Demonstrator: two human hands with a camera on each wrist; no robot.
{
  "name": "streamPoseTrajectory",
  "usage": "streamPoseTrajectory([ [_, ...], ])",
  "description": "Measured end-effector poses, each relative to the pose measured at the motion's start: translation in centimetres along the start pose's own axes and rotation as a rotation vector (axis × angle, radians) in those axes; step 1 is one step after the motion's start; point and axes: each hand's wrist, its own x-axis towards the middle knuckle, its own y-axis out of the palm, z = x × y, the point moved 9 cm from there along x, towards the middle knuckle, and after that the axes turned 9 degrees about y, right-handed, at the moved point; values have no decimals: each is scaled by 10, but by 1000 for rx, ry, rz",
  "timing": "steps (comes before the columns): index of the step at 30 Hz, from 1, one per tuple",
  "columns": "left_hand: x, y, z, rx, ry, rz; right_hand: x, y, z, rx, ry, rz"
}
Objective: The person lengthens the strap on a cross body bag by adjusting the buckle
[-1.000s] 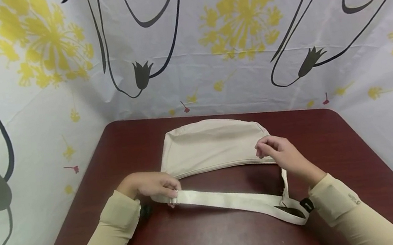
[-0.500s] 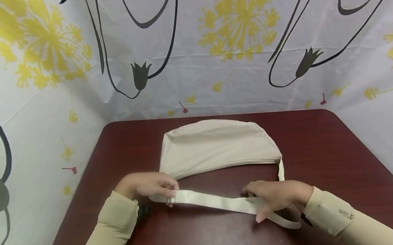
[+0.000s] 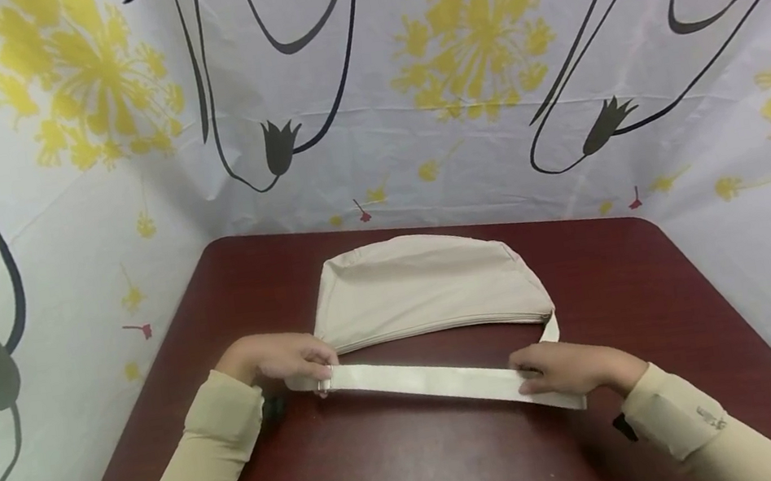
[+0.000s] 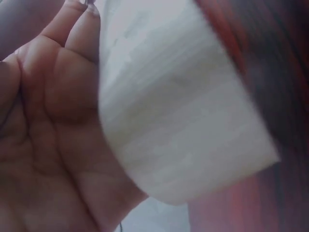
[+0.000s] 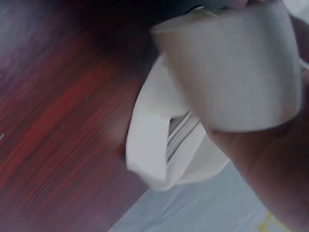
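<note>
Cream strap (image 3: 427, 380) of a cream bag (image 3: 429, 284), stretched nearly flat btwn 2 hands, on the near-edge side of the bag. L hand (image 3: 284, 359) pinches it by a small metal buckle (image 3: 324, 379); R hand (image 3: 574, 368) grips it close to its R end, fingers partly hiding it. Bag lies toward the tabletop's (image 3: 403, 468) far edge, zipper (image 3: 442, 324) side facing the near edge; strap joins its R corner behind R hand. Beige sleeves (image 3: 182, 474) reach in from the near edge. Flowered cloth (image 3: 333, 75) hangs beyond far edge & both sides.
</note>
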Motion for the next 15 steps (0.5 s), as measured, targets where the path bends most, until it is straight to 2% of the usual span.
streamPoseTrajectory([
  [4,-6,-4,6,28,7,-9,-4,-7,-16,54,35,-2],
  [8,-10,-8,9,76,17,-18,-12,-15,-32,-6,65,-52],
  [11,-12,-10,11,58,12,-26,-20,-21,-43,-38,79,-73],
  [15,-13,-10,11,-6,-3,-31,-29,-25,-57,-22,79,-60],
])
